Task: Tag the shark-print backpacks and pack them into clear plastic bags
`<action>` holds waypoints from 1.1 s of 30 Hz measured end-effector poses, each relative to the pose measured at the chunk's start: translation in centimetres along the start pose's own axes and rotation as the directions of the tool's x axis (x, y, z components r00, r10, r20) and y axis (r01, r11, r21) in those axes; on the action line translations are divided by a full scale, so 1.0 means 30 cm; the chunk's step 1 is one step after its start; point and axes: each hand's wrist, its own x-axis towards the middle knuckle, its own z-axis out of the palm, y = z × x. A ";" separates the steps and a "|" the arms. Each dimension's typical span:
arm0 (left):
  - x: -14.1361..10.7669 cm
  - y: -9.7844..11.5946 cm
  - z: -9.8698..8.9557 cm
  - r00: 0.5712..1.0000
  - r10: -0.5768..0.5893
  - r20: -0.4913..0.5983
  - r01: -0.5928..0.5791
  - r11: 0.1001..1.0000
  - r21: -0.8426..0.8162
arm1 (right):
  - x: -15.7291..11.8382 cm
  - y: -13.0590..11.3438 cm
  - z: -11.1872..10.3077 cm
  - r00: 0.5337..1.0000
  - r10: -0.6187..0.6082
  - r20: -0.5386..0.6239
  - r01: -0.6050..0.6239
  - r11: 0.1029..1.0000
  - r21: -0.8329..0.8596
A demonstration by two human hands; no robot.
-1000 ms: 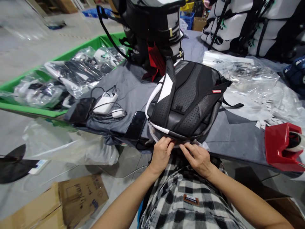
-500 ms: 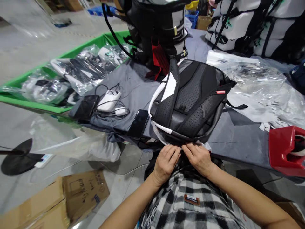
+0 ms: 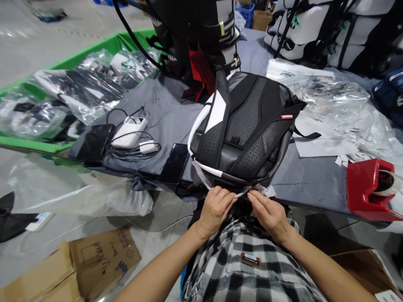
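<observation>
A black and white backpack (image 3: 245,126) lies on the grey-covered table (image 3: 315,184), its straps and padded back facing up. Thin clear plastic (image 3: 203,176) shows along its near edge, with a twisted part (image 3: 242,193) between the hands. My left hand (image 3: 217,207) is closed on this plastic at the table's front edge. Just right of it, my right hand (image 3: 267,212) has its fingers pressed together by the other end of the twisted part.
Left of the backpack are a phone (image 3: 174,162) and a white device (image 3: 129,132) with cables. A red tape dispenser (image 3: 367,188) stands right. Stacked bags (image 3: 195,33) rise behind; a green-edged bin (image 3: 47,147) holds wrapped bags at left. Cardboard boxes (image 3: 103,260) sit below.
My hands have moved slightly apart, and a twisted length of plastic now shows between them. The whole view has shifted, so the table items appear further left and slightly higher.
</observation>
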 end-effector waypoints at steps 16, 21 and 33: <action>0.026 0.112 0.009 0.999 0.009 0.046 -0.008 1.000 -0.017 | 0.066 0.055 -0.035 0.987 -0.126 0.098 0.140 0.978 -0.155; 0.050 0.193 0.042 0.993 0.078 0.085 -0.082 0.996 0.042 | 0.018 0.104 -0.096 0.988 -0.122 0.094 0.135 0.980 -0.146; 0.080 0.259 0.069 0.984 0.062 0.166 -0.071 0.996 0.049 | 0.031 0.150 -0.210 0.918 -0.245 0.312 0.310 0.934 -0.179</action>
